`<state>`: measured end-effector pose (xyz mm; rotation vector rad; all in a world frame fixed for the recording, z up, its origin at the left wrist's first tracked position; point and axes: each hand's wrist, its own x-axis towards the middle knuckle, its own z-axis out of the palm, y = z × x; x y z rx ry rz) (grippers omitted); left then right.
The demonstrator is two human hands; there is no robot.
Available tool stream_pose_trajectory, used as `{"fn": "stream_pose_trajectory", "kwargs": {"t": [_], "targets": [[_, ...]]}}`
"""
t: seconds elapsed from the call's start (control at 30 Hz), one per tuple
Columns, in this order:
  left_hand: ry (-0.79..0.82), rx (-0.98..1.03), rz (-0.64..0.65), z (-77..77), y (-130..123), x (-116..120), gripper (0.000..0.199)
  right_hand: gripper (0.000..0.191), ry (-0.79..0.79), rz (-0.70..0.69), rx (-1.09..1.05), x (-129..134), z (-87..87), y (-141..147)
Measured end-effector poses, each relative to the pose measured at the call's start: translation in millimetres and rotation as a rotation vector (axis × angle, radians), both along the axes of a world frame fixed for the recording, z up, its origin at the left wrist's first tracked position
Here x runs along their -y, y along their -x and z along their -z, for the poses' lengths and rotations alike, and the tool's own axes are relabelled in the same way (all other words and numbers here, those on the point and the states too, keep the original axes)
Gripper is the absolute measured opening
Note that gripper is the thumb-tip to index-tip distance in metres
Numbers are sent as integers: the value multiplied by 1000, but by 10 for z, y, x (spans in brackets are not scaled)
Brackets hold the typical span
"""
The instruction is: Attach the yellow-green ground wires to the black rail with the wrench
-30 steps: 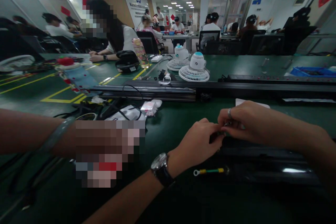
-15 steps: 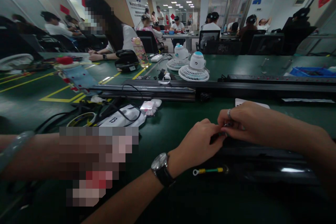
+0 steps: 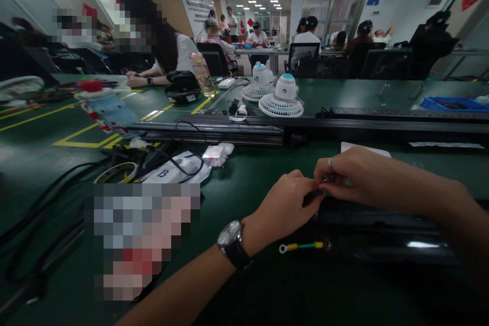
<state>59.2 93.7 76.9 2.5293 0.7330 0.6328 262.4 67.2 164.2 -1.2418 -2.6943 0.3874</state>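
Observation:
My left hand (image 3: 284,209), with a watch on its wrist, is closed in a pinch over the glossy black bar (image 3: 385,239). Its fingertips meet those of my right hand (image 3: 355,170), which wears a ring and is also closed. A small shiny metal part (image 3: 328,179) shows between the right fingers; its kind is too small to tell. Whatever the left fingers pinch is hidden. Below the hands lies a short green-yellow wire with a ring terminal (image 3: 301,247), its right end at the bar. A white flat piece (image 3: 367,150) lies partly behind my right hand.
Long dark rails (image 3: 229,135) run across the green table (image 3: 244,178). To the left are black cables (image 3: 49,224), a white bag (image 3: 173,168) and a tape roll (image 3: 116,172). Two small fans (image 3: 281,97), a bottle (image 3: 202,75) and a blue tray (image 3: 454,104) stand beyond. A person sits across the table.
Another person's arm at the left has withdrawn from view, uncovering the cables there. My two hands stay pinched together, barely shifted.

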Motion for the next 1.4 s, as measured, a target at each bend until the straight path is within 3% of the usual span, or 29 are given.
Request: {"fn": "stream_pose_trajectory", "kwargs": {"t": [1.4], "targets": [[7,11,36,-26,8,-13,12,4,-55,-25,15,-18,38,-28]]}}
